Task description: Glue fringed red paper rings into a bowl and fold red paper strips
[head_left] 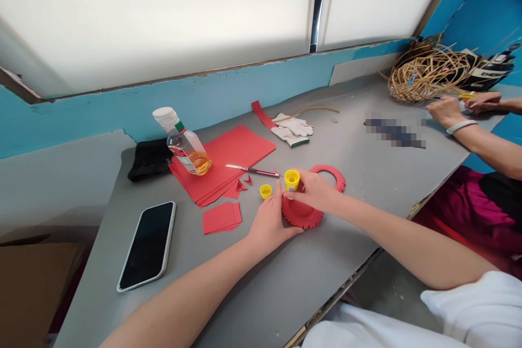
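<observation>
Plainly, on the gray table (253, 304), the toothed red disc (304, 221) is bordered by the left hand (269, 222), opened with its thumb spread wide. By the right hand (317, 191), a yellow tub (292, 178) is gripped upright at the disc's far side, while a yellow cap (266, 191) is seen just beside the left fingertips.

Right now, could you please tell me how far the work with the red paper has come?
The far ring and near round piece already have toothed red edges. The right hand holds an open yellow container; the left hand is at the near round piece. The red squares and larger red sheets lie apart, so they may be what is left, if needed.
</observation>
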### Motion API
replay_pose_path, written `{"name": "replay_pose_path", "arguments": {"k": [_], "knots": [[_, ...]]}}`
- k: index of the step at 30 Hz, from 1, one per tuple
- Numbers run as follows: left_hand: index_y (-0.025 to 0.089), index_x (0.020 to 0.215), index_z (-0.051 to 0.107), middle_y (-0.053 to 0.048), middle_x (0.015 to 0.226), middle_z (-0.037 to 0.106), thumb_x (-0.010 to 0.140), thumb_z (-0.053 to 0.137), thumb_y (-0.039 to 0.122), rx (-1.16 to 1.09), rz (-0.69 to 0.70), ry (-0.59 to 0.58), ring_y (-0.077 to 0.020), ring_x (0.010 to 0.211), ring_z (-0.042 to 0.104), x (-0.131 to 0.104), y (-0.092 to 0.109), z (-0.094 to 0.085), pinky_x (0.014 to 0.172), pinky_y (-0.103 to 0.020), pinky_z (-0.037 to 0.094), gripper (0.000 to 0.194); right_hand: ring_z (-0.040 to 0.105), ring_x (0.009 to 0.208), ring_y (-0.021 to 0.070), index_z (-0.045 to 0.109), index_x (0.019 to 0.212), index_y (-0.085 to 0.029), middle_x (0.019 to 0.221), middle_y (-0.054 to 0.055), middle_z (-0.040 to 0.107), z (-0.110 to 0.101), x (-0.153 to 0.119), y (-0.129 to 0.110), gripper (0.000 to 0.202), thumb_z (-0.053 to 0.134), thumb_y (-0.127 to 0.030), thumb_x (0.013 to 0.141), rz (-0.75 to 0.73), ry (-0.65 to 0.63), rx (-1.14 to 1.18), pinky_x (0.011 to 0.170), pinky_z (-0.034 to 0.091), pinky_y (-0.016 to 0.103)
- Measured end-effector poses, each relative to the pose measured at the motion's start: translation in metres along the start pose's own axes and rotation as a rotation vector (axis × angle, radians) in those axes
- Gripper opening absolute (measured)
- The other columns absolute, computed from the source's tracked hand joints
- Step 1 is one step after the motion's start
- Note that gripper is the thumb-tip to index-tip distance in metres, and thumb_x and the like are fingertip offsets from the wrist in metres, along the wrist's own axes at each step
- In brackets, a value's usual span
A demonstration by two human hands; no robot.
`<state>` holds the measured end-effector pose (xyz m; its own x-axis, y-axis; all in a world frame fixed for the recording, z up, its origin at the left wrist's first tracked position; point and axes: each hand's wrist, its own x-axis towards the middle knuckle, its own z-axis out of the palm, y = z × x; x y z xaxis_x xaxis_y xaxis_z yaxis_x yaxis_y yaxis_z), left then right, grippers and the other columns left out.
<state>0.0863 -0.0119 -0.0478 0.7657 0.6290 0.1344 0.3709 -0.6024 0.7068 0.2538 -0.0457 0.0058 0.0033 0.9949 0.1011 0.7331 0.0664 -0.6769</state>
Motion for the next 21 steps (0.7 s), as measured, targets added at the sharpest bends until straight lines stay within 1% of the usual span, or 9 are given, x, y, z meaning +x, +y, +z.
{"name": "replay_pose_path", "arguments": {"k": [3,6,7,10,12,14,18,19,21], "knots": [[0.021,0.143,0.002,-0.012,0.133,0.043,0.061,0.074,0.04,-0.008,0.0,-0.007,-0.0333,0.12,0.04,0.001,0.001,-0.001,0.094,-0.046,0.035,0.111,0.051,0.062,0.0145,0.045,0.079,-0.024,0.072,-0.003,0.056,0.002,0.0,0.0,0.02,0.055,-0.04,0.076,-0.023,-0.023,-0.017,0.058,0.038,0.027],[0.021,0.142,0.0,-0.012,0.134,0.041,0.059,0.075,0.041,0.003,-0.026,-0.004,-0.0338,0.122,0.038,0.001,0.001,-0.001,0.095,-0.047,0.034,0.113,0.051,0.063,0.0143,0.045,0.08,-0.023,0.072,-0.003,0.056,0.0,0.0,0.001,0.019,0.056,-0.038,0.076,-0.008,0.038,-0.045,0.059,0.038,0.028],[0.021,0.142,0.002,-0.011,0.133,0.042,0.059,0.075,0.041,0.003,-0.023,-0.003,-0.0335,0.121,0.038,0.001,0.001,-0.001,0.095,-0.047,0.035,0.112,0.051,0.063,0.0143,0.045,0.081,-0.024,0.072,-0.002,0.056,0.0,0.0,0.001,0.019,0.055,-0.038,0.076,-0.012,0.032,-0.048,0.059,0.038,0.028],[0.022,0.14,0.014,-0.009,0.129,0.046,0.061,0.075,0.038,-0.01,0.014,-0.006,-0.0313,0.118,0.042,0.001,0.002,-0.002,0.094,-0.045,0.036,0.101,0.05,0.063,0.0146,0.047,0.084,-0.024,0.074,-0.002,0.056,0.001,-0.002,-0.001,0.018,0.053,-0.039,0.077,-0.054,-0.055,-0.044,0.058,0.037,0.027],[0.022,0.14,0.016,-0.009,0.129,0.047,0.061,0.075,0.037,-0.017,0.02,-0.002,-0.0311,0.118,0.043,0.001,0.003,-0.002,0.094,-0.044,0.036,0.1,0.05,0.064,0.0148,0.047,0.085,-0.024,0.075,-0.001,0.056,0.002,-0.003,-0.003,0.018,0.052,-0.039,0.078,-0.056,-0.047,-0.049,0.058,0.038,0.028],[0.022,0.14,0.014,-0.01,0.13,0.045,0.06,0.075,0.037,-0.019,0.011,0.004,-0.0319,0.119,0.041,0.002,0.004,-0.003,0.094,-0.045,0.036,0.102,0.05,0.063,0.015,0.046,0.083,-0.023,0.073,-0.001,0.056,0.002,-0.004,-0.005,0.018,0.053,-0.039,0.077,-0.033,-0.015,-0.053,0.058,0.038,0.029],[0.022,0.141,0.012,-0.01,0.133,0.042,0.062,0.074,0.039,-0.017,0.023,-0.009,-0.0314,0.119,0.041,0.001,0.002,-0.001,0.095,-0.045,0.036,0.102,0.05,0.063,0.0141,0.046,0.079,-0.024,0.071,-0.003,0.056,-0.005,-0.007,-0.008,0.019,0.057,-0.038,0.073,-0.001,-0.1,0.07,0.056,0.039,0.028],[0.022,0.142,0.008,-0.01,0.134,0.042,0.062,0.074,0.04,-0.014,0.017,-0.008,-0.0314,0.12,0.041,0.001,0.001,0.0,0.095,-0.045,0.036,0.105,0.051,0.064,0.0139,0.047,0.08,-0.023,0.072,-0.003,0.057,-0.008,-0.009,-0.008,0.019,0.058,-0.038,0.073,0.015,-0.097,0.121,0.057,0.04,0.027],[0.022,0.143,-0.002,-0.011,0.134,0.041,0.062,0.073,0.04,-0.003,0.001,0.0,-0.0314,0.122,0.039,0.0,-0.001,0.001,0.097,-0.045,0.034,0.111,0.054,0.067,0.014,0.05,0.085,-0.023,0.077,-0.002,0.059,-0.013,-0.012,-0.004,0.023,0.06,-0.04,0.072,0.067,-0.033,0.213,0.059,0.042,0.028]]}}
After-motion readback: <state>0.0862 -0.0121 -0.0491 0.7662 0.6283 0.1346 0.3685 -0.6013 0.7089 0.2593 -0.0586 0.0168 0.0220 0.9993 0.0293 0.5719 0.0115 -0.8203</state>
